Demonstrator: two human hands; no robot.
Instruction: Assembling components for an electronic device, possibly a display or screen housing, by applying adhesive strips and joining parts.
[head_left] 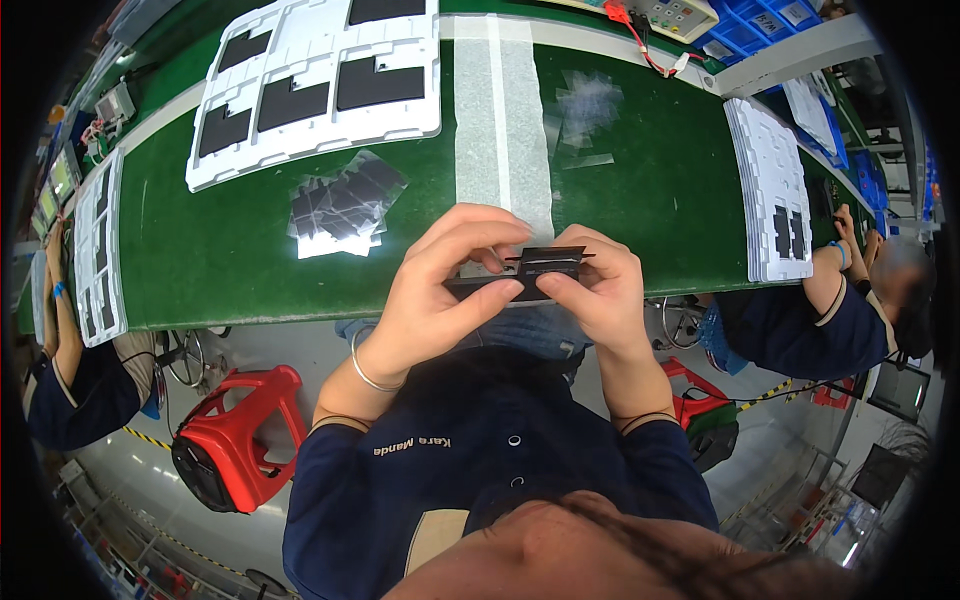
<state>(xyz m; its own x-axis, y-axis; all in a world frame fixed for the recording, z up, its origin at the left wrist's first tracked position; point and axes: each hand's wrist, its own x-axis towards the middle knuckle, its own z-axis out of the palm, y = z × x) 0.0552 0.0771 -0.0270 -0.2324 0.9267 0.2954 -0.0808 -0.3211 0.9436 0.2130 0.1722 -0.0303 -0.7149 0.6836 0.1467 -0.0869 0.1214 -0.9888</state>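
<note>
At the table's front edge I hold a thin black flat part in both hands, tilted so that its edge faces me. My left hand has its thumb on the near side at the part's left end, its fingers curled over behind. On the other end, my right hand pinches it between thumb and fingers. A narrow dark strip or flap stands up along the part's upper edge; what it is I cannot make out. The fingertips behind the part are mostly hidden.
A white tray with notched black panels lies at far left. Clear films are heaped before it, more films at far right. A pale paper strip crosses the green table. People work at both sides, beside white trays.
</note>
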